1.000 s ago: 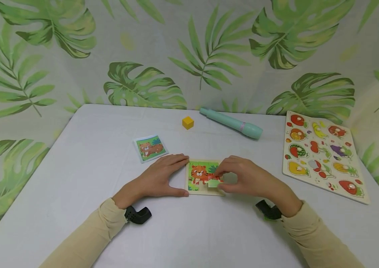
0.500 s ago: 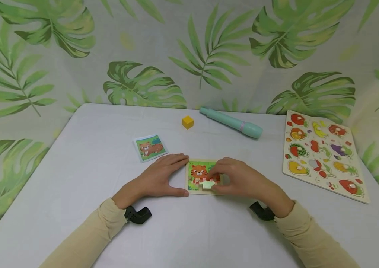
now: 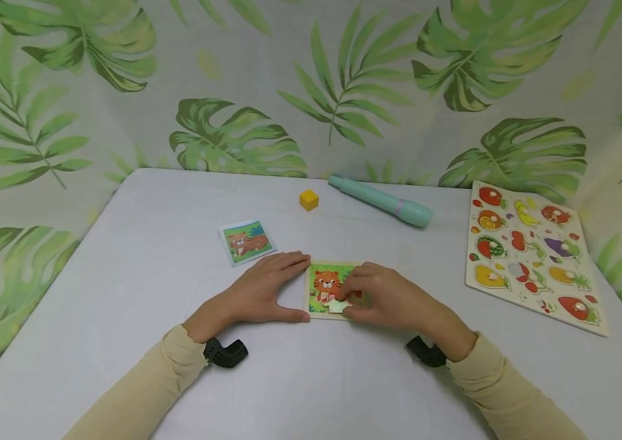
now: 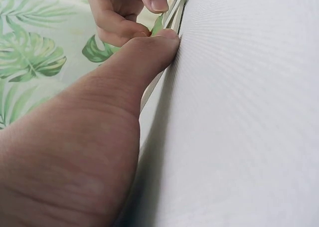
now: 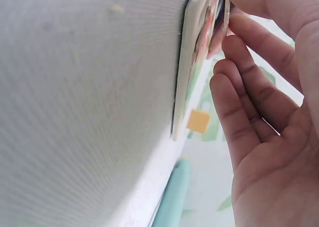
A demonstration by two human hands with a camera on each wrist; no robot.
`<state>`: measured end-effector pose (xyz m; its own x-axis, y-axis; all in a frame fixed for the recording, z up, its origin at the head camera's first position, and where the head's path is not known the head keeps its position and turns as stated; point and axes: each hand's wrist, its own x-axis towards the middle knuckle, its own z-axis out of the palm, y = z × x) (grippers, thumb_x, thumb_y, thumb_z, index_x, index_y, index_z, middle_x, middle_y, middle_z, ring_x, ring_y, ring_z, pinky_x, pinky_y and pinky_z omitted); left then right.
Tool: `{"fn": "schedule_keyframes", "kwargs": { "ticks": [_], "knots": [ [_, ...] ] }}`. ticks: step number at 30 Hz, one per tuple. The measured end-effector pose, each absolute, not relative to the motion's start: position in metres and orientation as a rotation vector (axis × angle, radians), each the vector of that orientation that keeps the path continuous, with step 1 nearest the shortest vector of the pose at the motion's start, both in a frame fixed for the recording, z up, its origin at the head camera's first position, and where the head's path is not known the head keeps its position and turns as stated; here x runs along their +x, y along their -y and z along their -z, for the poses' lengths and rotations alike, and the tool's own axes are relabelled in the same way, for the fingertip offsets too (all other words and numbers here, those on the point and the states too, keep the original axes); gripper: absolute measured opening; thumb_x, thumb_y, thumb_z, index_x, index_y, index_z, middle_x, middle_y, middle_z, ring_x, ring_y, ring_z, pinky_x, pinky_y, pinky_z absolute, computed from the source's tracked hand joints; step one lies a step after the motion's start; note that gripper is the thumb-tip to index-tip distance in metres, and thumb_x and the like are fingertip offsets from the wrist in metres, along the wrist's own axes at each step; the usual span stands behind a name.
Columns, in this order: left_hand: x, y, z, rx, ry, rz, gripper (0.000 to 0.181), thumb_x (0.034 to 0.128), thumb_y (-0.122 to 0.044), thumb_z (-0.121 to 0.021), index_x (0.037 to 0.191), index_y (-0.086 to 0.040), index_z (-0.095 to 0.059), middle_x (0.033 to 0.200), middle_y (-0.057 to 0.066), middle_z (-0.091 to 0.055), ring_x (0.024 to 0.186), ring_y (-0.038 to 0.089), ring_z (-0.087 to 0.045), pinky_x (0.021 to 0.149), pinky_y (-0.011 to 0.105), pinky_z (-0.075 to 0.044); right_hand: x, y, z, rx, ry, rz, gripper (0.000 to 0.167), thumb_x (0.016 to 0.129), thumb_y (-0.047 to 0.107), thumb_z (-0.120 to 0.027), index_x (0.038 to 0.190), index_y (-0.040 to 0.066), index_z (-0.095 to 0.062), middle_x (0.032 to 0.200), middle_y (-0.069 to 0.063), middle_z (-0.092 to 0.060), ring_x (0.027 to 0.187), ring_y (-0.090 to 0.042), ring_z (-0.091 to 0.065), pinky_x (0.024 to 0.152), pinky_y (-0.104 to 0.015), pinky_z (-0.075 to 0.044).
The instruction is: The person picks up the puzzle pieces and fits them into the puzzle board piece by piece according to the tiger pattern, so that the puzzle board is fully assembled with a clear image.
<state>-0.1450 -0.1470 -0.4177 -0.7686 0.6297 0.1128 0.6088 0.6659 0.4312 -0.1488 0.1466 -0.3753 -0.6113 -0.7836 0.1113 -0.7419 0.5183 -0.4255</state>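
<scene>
A tiger jigsaw puzzle [image 3: 326,281] in a shallow wooden frame lies flat at the middle of the table. My left hand [image 3: 258,294] rests at its left edge, fingers stretched toward the upper corner and thumb [image 4: 154,45] at the lower one. Over the puzzle's right half, my right hand [image 3: 390,296] pinches a puzzle piece [image 3: 336,306] with a pale green part between thumb and fingertips. In the right wrist view this piece [image 5: 227,15] stands edge-on, slightly off the frame [image 5: 183,82]. The right hand covers much of the puzzle's right side.
Up and left of the puzzle lies a tiger picture card [image 3: 247,242]. Farther back are a yellow cube [image 3: 308,200] and a teal microphone-shaped stick [image 3: 381,200]. A fruit peg puzzle board [image 3: 531,256] lies at the right. Leaf-patterned cloth [image 3: 366,79] hangs behind the table.
My right hand has moved left across the puzzle with the puzzle piece, bringing it toward the lower middle. My left hand has stayed at the frame's left edge.
</scene>
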Motion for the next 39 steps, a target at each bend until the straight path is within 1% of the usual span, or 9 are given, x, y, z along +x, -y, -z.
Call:
{"fn": "schedule_keyframes", "kwargs": {
  "ticks": [19, 29, 39],
  "knots": [
    [-0.1442, 0.1470, 0.4164, 1.056, -2.822, -0.708, 0.101, 0.0824, -0.067, -0.075, 0.159, -0.010, -0.041, 0.164, 0.003, -0.039, 0.154, 0.022, -0.032, 0.127, 0.045, -0.023, -0.1465, -0.1441, 0.3783, -1.320, -2.665, 0.691, 0.013, 0.086, 0.020, -0.083, 0.096, 0.022, -0.076, 0.094, 0.013, -0.066, 0.086, -0.009, -0.057, 0.076, -0.024, -0.053],
    [-0.1451, 0.1470, 0.4173, 1.061, -2.822, -0.713, 0.100, 0.0828, -0.066, -0.075, 0.158, -0.009, -0.042, 0.163, 0.004, -0.040, 0.153, 0.023, -0.033, 0.127, 0.046, -0.024, -0.1477, -0.1435, 0.3800, -1.285, -2.654, 0.658, 0.010, 0.089, 0.022, -0.082, 0.097, 0.024, -0.076, 0.096, 0.013, -0.066, 0.090, -0.008, -0.057, 0.081, -0.028, -0.054],
    [-0.1455, 0.1468, 0.4174, 1.051, -2.822, -0.711, 0.100, 0.0825, -0.066, -0.076, 0.158, -0.010, -0.042, 0.163, 0.004, -0.040, 0.153, 0.022, -0.033, 0.127, 0.045, -0.024, -0.1484, -0.1427, 0.3795, -1.242, -2.661, 0.638, 0.010, 0.089, 0.026, -0.081, 0.097, 0.025, -0.077, 0.097, 0.016, -0.066, 0.091, -0.006, -0.057, 0.083, -0.027, -0.055]
  ]
}}
